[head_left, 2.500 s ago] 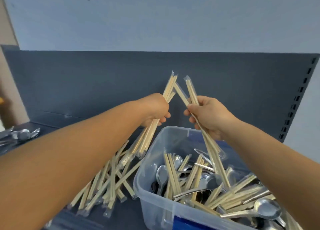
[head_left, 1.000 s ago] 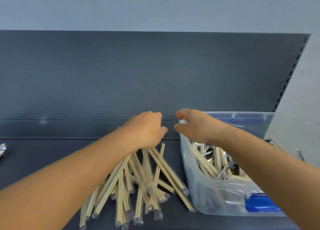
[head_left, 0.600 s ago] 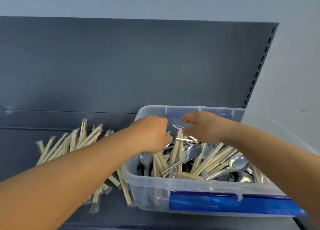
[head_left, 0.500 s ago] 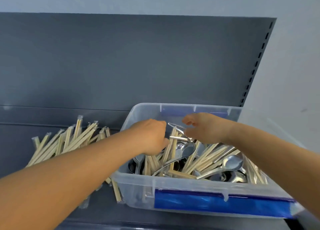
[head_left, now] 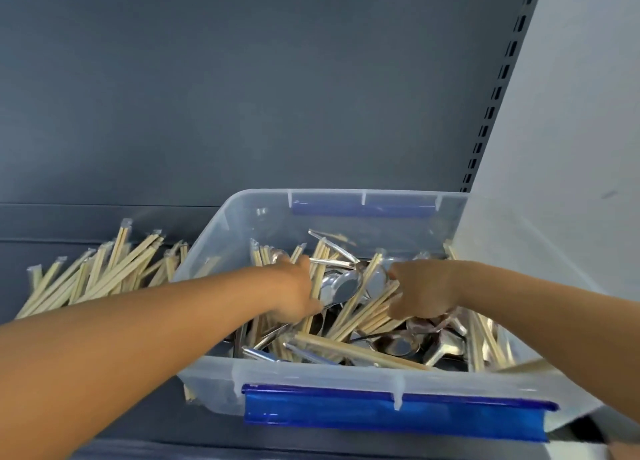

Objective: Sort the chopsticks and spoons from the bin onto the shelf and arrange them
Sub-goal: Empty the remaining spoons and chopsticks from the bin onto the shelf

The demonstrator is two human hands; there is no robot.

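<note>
Both forearms are bare from the frame's lower edges to the wrists, with no sleeve showing, and the left hand [head_left: 294,295] and right hand [head_left: 424,295] are bare too, with nothing on either wrist.

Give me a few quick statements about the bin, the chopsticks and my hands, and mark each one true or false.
1. Both hands, left and right, reach into the clear bin. True.
2. The bin holds only spoons. False: wrapped chopsticks lie mixed with the spoons.
3. A chopstick pile lies on the shelf left of the bin. True.
4. The bin's latches are red. False: the front latch is blue.
</note>
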